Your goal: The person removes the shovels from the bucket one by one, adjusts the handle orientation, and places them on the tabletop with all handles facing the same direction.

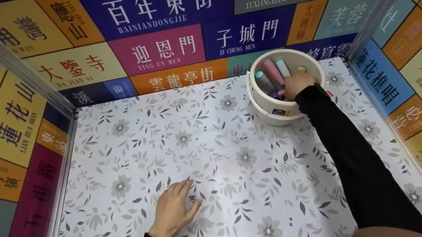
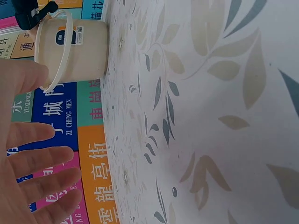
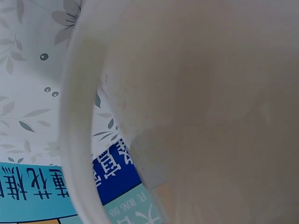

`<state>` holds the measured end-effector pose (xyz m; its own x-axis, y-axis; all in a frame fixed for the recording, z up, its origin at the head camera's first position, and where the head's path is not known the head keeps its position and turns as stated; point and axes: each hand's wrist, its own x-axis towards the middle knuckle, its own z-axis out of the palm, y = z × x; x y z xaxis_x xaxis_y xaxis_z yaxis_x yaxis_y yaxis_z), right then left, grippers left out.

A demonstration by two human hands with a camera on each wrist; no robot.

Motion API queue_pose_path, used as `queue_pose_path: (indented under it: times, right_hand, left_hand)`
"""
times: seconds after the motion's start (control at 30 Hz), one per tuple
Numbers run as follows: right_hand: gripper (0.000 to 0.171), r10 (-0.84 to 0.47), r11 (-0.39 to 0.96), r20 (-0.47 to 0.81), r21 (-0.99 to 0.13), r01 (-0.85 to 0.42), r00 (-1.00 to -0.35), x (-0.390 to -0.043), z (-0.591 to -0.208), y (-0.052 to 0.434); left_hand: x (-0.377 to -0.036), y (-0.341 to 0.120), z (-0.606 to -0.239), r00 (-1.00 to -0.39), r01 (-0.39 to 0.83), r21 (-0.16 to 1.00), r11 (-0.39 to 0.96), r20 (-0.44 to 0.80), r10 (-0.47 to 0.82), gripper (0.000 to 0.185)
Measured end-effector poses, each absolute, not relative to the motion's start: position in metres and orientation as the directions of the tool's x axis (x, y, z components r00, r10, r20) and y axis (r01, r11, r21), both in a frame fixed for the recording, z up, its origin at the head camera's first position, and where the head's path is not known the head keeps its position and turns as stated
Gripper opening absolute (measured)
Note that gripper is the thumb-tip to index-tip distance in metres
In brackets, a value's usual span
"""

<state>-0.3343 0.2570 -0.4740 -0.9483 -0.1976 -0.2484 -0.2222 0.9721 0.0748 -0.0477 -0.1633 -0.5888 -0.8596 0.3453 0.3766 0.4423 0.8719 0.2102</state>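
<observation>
A cream bucket (image 1: 272, 115) with a swing handle stands at the back right of the patterned surface. Inside it are several thick cylindrical pieces, among them a pink one (image 1: 273, 70) and a pale teal one (image 1: 282, 67). My right hand (image 1: 299, 84) reaches down into the bucket from the right, and its fingertips are hidden among the contents. In the right wrist view the bucket's wall (image 3: 224, 116) fills most of the picture. Over the front middle of the surface is my left hand (image 1: 174, 209), its fingers extended and nothing in them.
A white sheet with grey flowers and leaves (image 1: 150, 151) covers the surface. Panels of coloured signs with Chinese lettering (image 1: 163, 49) enclose it at the back and on both sides. Clear upright edging (image 1: 391, 1) runs along the corners.
</observation>
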Motion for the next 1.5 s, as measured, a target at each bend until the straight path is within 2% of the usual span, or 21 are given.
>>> queue_pose_path:
  times: [0.27,0.57,0.93,1.3,1.4,1.5]
  right_hand:
    - [0.054,-0.18,0.977,-0.298,0.06,-0.206,-0.938,-0.332,-0.476,0.258]
    - [0.041,-0.199,0.975,-0.281,0.037,-0.218,-0.939,-0.334,-0.478,0.262]
    - [0.033,-0.304,0.946,-0.168,0.067,-0.318,-0.938,-0.324,-0.463,0.265]
    - [0.067,-0.288,0.956,-0.123,0.019,-0.292,-0.95,-0.308,-0.432,0.289]
    - [0.058,-0.296,0.954,-0.105,0.01,-0.298,-0.949,-0.302,-0.423,0.297]
    - [0.039,-0.308,0.951,-0.068,0.002,-0.309,-0.949,-0.291,-0.415,0.306]
  left_hand:
    - [-0.047,-0.162,-0.591,-0.848,0.461,0.206,0.863,0.387,0.361,0.049]
    - [-0.048,-0.16,-0.59,-0.845,0.469,0.202,0.86,0.386,0.37,0.05]
    - [-0.046,-0.161,-0.589,-0.847,0.467,0.18,0.866,0.372,0.379,0.048]
    - [-0.048,-0.166,-0.585,-0.831,0.471,0.192,0.861,0.425,0.36,0.037]
    - [-0.049,-0.167,-0.584,-0.832,0.466,0.193,0.863,0.428,0.353,0.036]
    - [-0.048,-0.168,-0.582,-0.828,0.468,0.193,0.863,0.438,0.351,0.037]
